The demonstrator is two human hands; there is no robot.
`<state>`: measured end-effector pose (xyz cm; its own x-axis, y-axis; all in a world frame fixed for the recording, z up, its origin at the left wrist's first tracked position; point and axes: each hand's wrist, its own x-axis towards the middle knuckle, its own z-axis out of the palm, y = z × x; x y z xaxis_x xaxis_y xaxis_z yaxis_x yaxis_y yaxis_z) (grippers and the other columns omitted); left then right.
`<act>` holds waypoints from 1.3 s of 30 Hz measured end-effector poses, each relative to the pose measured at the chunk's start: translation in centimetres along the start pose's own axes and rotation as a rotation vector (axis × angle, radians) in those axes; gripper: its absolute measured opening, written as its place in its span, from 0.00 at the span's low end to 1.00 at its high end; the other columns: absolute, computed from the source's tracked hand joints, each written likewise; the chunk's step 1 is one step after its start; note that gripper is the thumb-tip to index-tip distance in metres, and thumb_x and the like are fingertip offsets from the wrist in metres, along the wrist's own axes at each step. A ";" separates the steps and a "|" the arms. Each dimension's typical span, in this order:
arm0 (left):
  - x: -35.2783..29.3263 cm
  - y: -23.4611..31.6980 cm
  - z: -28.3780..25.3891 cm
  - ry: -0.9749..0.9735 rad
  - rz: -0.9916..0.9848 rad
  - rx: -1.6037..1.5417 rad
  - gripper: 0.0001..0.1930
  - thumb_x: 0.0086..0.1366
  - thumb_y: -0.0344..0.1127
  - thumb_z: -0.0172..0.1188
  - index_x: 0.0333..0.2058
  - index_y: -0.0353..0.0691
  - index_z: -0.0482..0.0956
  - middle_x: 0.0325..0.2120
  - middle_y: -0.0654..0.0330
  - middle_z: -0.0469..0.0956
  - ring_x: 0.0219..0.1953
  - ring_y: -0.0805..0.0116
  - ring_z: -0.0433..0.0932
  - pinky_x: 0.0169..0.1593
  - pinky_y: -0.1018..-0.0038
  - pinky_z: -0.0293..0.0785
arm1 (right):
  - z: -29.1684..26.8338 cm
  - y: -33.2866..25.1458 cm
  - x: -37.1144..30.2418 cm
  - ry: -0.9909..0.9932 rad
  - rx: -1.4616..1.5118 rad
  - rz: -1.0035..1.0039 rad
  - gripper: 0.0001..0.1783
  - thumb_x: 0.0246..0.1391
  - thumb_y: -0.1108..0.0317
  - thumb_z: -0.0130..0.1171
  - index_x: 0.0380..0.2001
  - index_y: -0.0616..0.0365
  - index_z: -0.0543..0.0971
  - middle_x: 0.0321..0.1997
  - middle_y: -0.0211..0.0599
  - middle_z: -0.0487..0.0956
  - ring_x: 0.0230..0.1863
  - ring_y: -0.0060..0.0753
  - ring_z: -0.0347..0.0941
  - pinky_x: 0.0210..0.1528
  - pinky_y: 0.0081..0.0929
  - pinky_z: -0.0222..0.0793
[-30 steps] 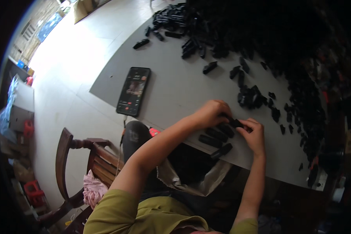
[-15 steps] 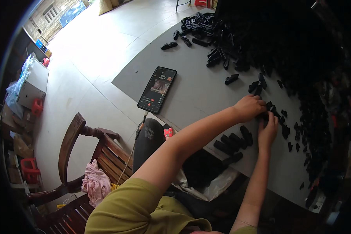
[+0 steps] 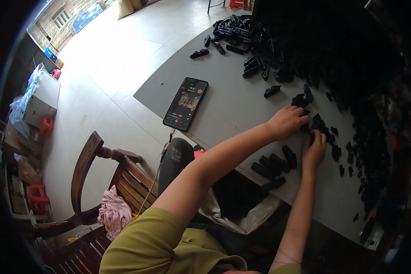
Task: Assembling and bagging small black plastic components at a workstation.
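Note:
Both my hands are over the grey table, close together among small black plastic parts. My left hand [image 3: 287,122] has its fingers curled downward beside a small cluster of black parts [image 3: 301,99]; what lies under its fingertips is mostly hidden. Just to the right and nearer to me, my right hand [image 3: 314,150] pinches a small dark plastic part [image 3: 312,138] between thumb and fingers. Several longer black pieces [image 3: 276,163] lie in a row at the near side, left of my right wrist. More small black pieces [image 3: 336,152] are scattered right of my right hand.
A large heap of black parts [image 3: 242,31] covers the far and right side of the table [image 3: 228,91]. A phone [image 3: 185,104] with a cable lies near the left edge. Below are an open bag [image 3: 255,218] and a wooden chair [image 3: 89,169] with pink cloth [image 3: 114,211].
My hands have drawn slightly apart. My left hand has shifted a little to the left, away from my right hand, which stays nearly in place.

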<state>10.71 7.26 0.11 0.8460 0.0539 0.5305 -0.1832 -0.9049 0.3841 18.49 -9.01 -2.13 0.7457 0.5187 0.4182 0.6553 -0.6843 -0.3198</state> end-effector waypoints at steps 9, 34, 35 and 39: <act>-4.4 1.8 -1.9 -0.024 -0.108 -0.361 0.12 0.55 0.34 0.64 0.38 0.41 0.76 0.36 0.56 0.73 0.42 0.53 0.72 0.45 0.64 0.71 | -0.7 0.0 -0.3 0.102 0.024 0.070 0.20 0.54 0.69 0.56 0.51 0.53 0.70 0.51 0.41 0.70 0.49 0.48 0.73 0.45 0.37 0.72; -5.9 0.7 -1.3 -0.012 -0.150 -0.408 0.12 0.51 0.30 0.65 0.36 0.37 0.78 0.35 0.54 0.75 0.44 0.53 0.73 0.48 0.62 0.71 | -2.7 -1.6 -1.5 -0.263 0.646 -0.160 0.14 0.47 0.77 0.64 0.40 0.67 0.79 0.39 0.36 0.76 0.40 0.28 0.73 0.44 0.22 0.68; -5.9 0.8 -1.3 -0.001 -0.148 -0.409 0.12 0.51 0.29 0.65 0.36 0.37 0.78 0.35 0.54 0.75 0.44 0.52 0.73 0.48 0.62 0.71 | -2.7 -1.4 -1.5 -0.259 0.593 -0.154 0.14 0.47 0.77 0.64 0.39 0.68 0.79 0.38 0.36 0.76 0.39 0.29 0.73 0.44 0.22 0.67; -5.9 0.6 -1.2 -0.010 -0.178 -0.432 0.12 0.50 0.28 0.65 0.35 0.37 0.78 0.35 0.54 0.75 0.45 0.53 0.73 0.48 0.62 0.71 | -3.5 -1.3 -1.4 -0.271 0.550 -0.201 0.15 0.45 0.77 0.65 0.39 0.67 0.79 0.37 0.37 0.75 0.38 0.31 0.73 0.44 0.22 0.67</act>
<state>4.97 6.89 -1.88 0.8873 0.1865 0.4217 -0.2250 -0.6232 0.7490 16.22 -10.68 0.71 0.5585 0.7698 0.3092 0.6981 -0.2348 -0.6765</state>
